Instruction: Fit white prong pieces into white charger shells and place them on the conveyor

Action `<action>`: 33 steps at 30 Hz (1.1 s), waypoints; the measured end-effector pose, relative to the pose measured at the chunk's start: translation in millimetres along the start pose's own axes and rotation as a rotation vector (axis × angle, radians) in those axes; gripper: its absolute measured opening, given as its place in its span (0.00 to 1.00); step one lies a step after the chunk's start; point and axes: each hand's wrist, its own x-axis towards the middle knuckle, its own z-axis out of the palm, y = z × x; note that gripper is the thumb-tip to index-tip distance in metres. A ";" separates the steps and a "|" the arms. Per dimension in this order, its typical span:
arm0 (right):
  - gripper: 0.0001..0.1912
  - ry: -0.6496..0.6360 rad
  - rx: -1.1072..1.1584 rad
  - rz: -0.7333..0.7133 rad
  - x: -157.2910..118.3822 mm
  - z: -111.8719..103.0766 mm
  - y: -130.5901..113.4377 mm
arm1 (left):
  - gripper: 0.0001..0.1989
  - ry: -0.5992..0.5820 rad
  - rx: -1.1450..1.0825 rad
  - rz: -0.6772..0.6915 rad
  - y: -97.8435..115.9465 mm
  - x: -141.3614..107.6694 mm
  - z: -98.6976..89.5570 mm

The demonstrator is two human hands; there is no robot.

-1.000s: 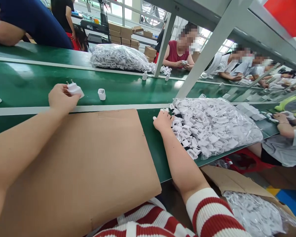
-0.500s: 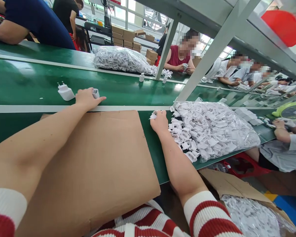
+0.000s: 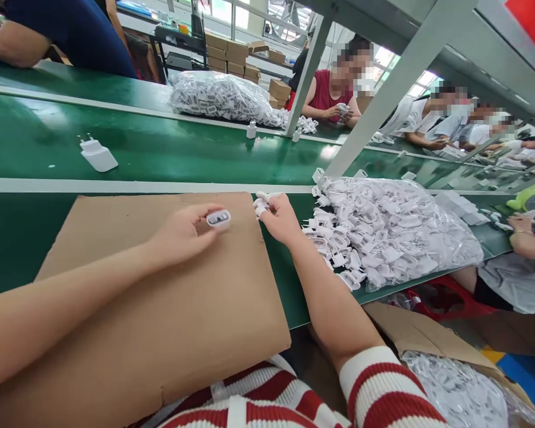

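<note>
My left hand (image 3: 182, 235) is closed on a white charger plug (image 3: 218, 219), pinched between thumb and fingers above the cardboard sheet (image 3: 169, 315). The charger's end with its port openings faces me. Just past the sheet's right edge, my right hand (image 3: 284, 221) is closed around small white plastic pieces (image 3: 261, 205); their exact shape is partly hidden by the fingers. Beside that hand spreads a heap of white plastic pieces (image 3: 383, 238), spilling from a clear bag. Another white charger (image 3: 98, 156) with two pins lies on the green conveyor belt (image 3: 178, 157), at left.
Across the belt sits a clear bag of white parts (image 3: 223, 98). Two small white chargers stand near the far rail, close to a slanted metal post (image 3: 378, 101). Several co-workers sit along the line. An open carton (image 3: 455, 386) with bagged parts is low at right.
My left hand has come from the belt toward me and right, carrying the charger over the cardboard. My right hand has shifted slightly left with the white pieces. The view has turned slightly.
</note>
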 end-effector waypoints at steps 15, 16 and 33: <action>0.08 -0.109 -0.289 -0.204 -28.6 22.2 -14.1 | 0.20 -0.050 -0.119 0.012 -14.5 -26.7 12.8; 0.08 -0.068 -0.218 -0.219 -29.3 23.6 -16.0 | 0.20 -0.059 -0.119 0.027 -15.0 -26.9 13.3; 0.08 -0.173 -0.428 -0.477 -52.3 37.8 -51.5 | 0.19 -0.073 -0.173 0.041 -14.3 -26.9 15.1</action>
